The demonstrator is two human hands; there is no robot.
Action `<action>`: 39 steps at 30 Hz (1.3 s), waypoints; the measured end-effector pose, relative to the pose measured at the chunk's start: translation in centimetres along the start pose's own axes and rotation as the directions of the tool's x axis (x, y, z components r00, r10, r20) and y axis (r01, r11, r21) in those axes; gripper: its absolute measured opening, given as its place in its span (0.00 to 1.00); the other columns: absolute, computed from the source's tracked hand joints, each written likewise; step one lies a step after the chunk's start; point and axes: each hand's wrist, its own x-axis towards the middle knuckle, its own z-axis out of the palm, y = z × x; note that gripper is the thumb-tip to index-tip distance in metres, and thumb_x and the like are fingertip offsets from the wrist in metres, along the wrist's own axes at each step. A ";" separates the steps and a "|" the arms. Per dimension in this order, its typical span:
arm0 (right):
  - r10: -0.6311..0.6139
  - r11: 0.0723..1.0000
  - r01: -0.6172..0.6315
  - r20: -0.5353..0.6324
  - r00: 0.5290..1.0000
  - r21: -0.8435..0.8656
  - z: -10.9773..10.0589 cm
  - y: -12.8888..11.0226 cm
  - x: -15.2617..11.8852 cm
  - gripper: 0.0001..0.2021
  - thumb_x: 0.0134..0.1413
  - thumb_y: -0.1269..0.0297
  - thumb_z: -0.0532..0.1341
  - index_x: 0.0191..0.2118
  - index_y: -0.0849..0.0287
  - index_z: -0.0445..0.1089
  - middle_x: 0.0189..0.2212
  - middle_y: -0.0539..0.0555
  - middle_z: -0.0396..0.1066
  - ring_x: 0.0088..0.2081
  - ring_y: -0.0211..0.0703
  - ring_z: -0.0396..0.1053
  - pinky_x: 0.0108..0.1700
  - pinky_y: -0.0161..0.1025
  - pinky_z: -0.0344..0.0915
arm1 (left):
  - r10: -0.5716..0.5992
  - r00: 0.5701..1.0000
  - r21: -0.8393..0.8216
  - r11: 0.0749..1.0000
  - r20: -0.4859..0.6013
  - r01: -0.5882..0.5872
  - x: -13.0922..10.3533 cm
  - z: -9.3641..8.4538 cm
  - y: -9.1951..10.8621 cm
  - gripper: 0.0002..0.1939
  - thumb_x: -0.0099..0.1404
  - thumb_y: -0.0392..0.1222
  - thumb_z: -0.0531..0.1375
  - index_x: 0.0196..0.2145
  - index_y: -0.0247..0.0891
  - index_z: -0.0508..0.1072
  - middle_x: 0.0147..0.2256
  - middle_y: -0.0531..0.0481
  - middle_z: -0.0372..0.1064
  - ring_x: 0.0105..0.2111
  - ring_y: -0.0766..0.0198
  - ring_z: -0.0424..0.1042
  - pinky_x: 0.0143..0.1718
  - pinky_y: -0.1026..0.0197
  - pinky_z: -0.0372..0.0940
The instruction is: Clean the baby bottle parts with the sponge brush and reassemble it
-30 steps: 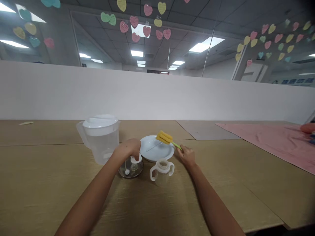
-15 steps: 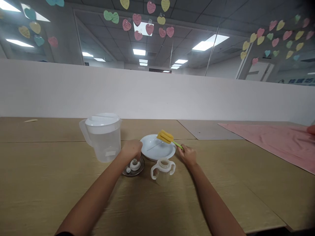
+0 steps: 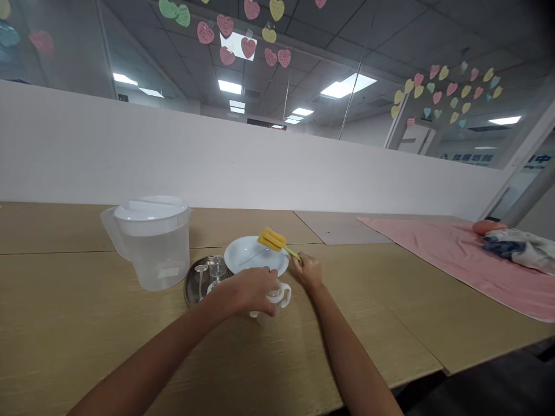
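My left hand (image 3: 251, 290) curls over the neck of a clear baby bottle (image 3: 274, 299) with two white side handles, its thumb on the near side; the hand hides much of the bottle. In my right hand (image 3: 309, 270) is the green handle of a sponge bottle brush (image 3: 272, 239). The brush's yellow sponge head is held over a white bowl (image 3: 243, 254) behind the bottle. Left of the bowl, a round metal tray (image 3: 191, 283) carries small clear and white bottle parts (image 3: 217, 268), partly covered by my left arm.
A translucent lidded pitcher (image 3: 158, 260) holding water stands on the left of the table. A pink cloth (image 3: 425, 248) covers the right side, with a bundle of white and blue fabric (image 3: 520, 245) on it. A low white wall (image 3: 260, 167) closes off the back.
My left hand has moved right from the metal tray onto the baby bottle, uncovering parts in the tray. My right hand still holds the brush over the bowl. The view has turned right.
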 end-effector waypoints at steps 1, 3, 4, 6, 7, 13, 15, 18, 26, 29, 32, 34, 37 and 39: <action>0.005 1.000 -0.005 -0.001 1.000 0.000 0.0 0.0 0.0 0.19 0.57 0.59 0.50 0.18 0.60 0.64 0.13 0.50 0.62 0.16 0.32 0.55 0.23 0.33 0.44 | 0.013 1.000 -0.035 0.999 0.005 -0.013 0.0 0.0 -0.2 0.17 0.50 0.45 0.62 0.37 0.36 0.66 0.39 0.47 0.68 0.35 0.59 0.69 0.33 0.62 0.60; 0.037 0.999 -0.037 -0.007 0.999 -0.002 -0.1 -0.1 0.1 0.19 0.57 0.59 0.50 0.18 0.60 0.64 0.13 0.50 0.62 0.16 0.32 0.55 0.23 0.33 0.43 | 0.036 0.999 -0.116 0.993 0.015 -0.034 -0.2 -0.5 -0.5 0.19 0.48 0.47 0.63 0.37 0.38 0.66 0.39 0.49 0.68 0.36 0.59 0.68 0.33 0.62 0.60; 0.066 0.998 -0.066 -0.009 0.998 -0.001 -0.1 -0.1 0.1 0.19 0.57 0.59 0.49 0.19 0.60 0.64 0.13 0.50 0.62 0.16 0.33 0.55 0.23 0.33 0.43 | 0.049 0.999 -0.157 0.986 0.010 -0.047 -0.4 -0.9 -0.6 0.20 0.47 0.47 0.64 0.37 0.38 0.66 0.38 0.50 0.68 0.37 0.58 0.68 0.33 0.62 0.60; 0.139 0.990 -0.139 -0.008 0.990 0.003 -0.2 -0.1 0.2 0.19 0.58 0.58 0.48 0.20 0.60 0.64 0.13 0.50 0.62 0.17 0.33 0.55 0.23 0.33 0.43 | 0.078 0.996 -0.240 0.967 -0.053 -0.088 -1.0 -2.0 -1.0 0.21 0.46 0.47 0.64 0.38 0.40 0.66 0.38 0.52 0.68 0.38 0.58 0.67 0.34 0.61 0.60; 0.173 0.985 -0.173 -0.004 0.985 0.007 -0.2 -0.1 0.2 0.19 0.58 0.57 0.48 0.21 0.60 0.65 0.13 0.50 0.63 0.17 0.33 0.55 0.23 0.33 0.44 | 0.085 0.991 -0.274 0.955 -0.108 -0.112 -1.4 -2.5 -1.2 0.22 0.46 0.47 0.65 0.39 0.41 0.67 0.38 0.52 0.68 0.38 0.58 0.67 0.36 0.61 0.60; 0.211 0.973 -0.211 0.007 0.977 0.093 -0.6 -0.9 0.5 0.15 0.57 0.58 0.49 0.31 0.61 0.68 0.18 0.52 0.67 0.21 0.37 0.62 0.25 0.33 0.51 | -0.031 0.916 -0.340 0.933 -0.399 -0.117 -1.8 -4.4 -4.2 0.27 0.47 0.49 0.63 0.46 0.42 0.66 0.44 0.51 0.66 0.43 0.58 0.66 0.43 0.60 0.61; 0.203 0.971 -0.197 -0.032 0.979 0.136 -0.9 -1.4 0.8 0.15 0.57 0.58 0.50 0.37 0.62 0.68 0.23 0.54 0.70 0.25 0.40 0.65 0.28 0.34 0.55 | -0.111 0.864 -0.300 0.953 -0.491 -0.048 -1.1 -4.0 -5.5 0.28 0.47 0.49 0.64 0.46 0.41 0.67 0.45 0.49 0.65 0.45 0.56 0.65 0.46 0.59 0.60; 0.199 0.968 -0.178 -0.107 0.974 0.179 -1.5 -2.1 1.4 0.15 0.58 0.59 0.49 0.41 0.63 0.67 0.29 0.57 0.71 0.30 0.42 0.67 0.31 0.35 0.57 | -0.244 0.795 -0.277 0.956 -0.555 0.100 0.3 -3.0 -7.2 0.30 0.48 0.48 0.63 0.50 0.39 0.66 0.45 0.46 0.63 0.45 0.55 0.65 0.47 0.57 0.60; 0.038 0.975 0.009 -0.208 0.977 0.222 -2.3 -3.7 2.5 0.16 0.60 0.68 0.46 0.27 0.60 0.68 0.20 0.53 0.67 0.24 0.37 0.62 0.28 0.33 0.54 | -0.355 0.666 -0.238 0.935 -0.656 0.264 1.5 -1.7 -9.5 0.30 0.49 0.45 0.63 0.50 0.36 0.66 0.52 0.42 0.58 0.47 0.56 0.66 0.47 0.59 0.62; -0.067 0.971 0.109 -0.195 0.978 0.212 -2.4 -4.2 2.7 0.14 0.59 0.68 0.49 0.27 0.60 0.68 0.22 0.53 0.69 0.25 0.36 0.63 0.29 0.33 0.55 | -0.296 0.694 -0.174 0.955 -0.656 0.242 1.1 -2.1 -9.5 0.26 0.50 0.44 0.62 0.48 0.38 0.67 0.49 0.45 0.64 0.46 0.56 0.67 0.46 0.60 0.62; -0.098 0.966 0.140 -0.193 0.976 0.218 -2.4 -4.4 2.8 0.12 0.59 0.68 0.51 0.30 0.61 0.70 0.25 0.53 0.72 0.27 0.36 0.66 0.30 0.33 0.56 | -0.270 0.677 -0.077 0.951 -0.685 0.301 0.6 -2.6 -9.2 0.21 0.53 0.42 0.59 0.46 0.40 0.69 0.43 0.46 0.69 0.44 0.55 0.67 0.45 0.58 0.61; -0.120 0.967 0.160 -0.200 0.972 0.198 -2.4 -4.2 2.9 0.11 0.59 0.68 0.52 0.32 0.61 0.71 0.25 0.53 0.72 0.27 0.35 0.66 0.30 0.33 0.56 | -0.241 0.646 -0.003 0.938 -0.724 0.348 0.4 -2.8 -9.0 0.17 0.56 0.40 0.57 0.45 0.42 0.71 0.42 0.46 0.69 0.44 0.54 0.65 0.45 0.56 0.60; -0.172 0.972 0.199 -0.197 0.965 0.127 -2.5 -3.9 2.9 0.10 0.59 0.66 0.53 0.35 0.61 0.72 0.23 0.53 0.72 0.25 0.35 0.66 0.29 0.34 0.56 | -0.186 0.633 0.092 0.921 -0.751 0.379 0.5 -2.6 -8.5 0.16 0.57 0.36 0.55 0.44 0.44 0.71 0.41 0.46 0.68 0.44 0.53 0.63 0.44 0.56 0.58; -0.206 0.971 0.224 -0.194 0.959 0.080 -2.6 -3.8 2.9 0.10 0.59 0.65 0.54 0.36 0.61 0.72 0.22 0.52 0.71 0.24 0.35 0.65 0.29 0.34 0.56 | -0.144 0.650 0.160 0.909 -0.746 0.384 0.8 -2.3 -8.1 0.17 0.58 0.33 0.53 0.45 0.44 0.71 0.42 0.45 0.67 0.43 0.53 0.61 0.43 0.55 0.57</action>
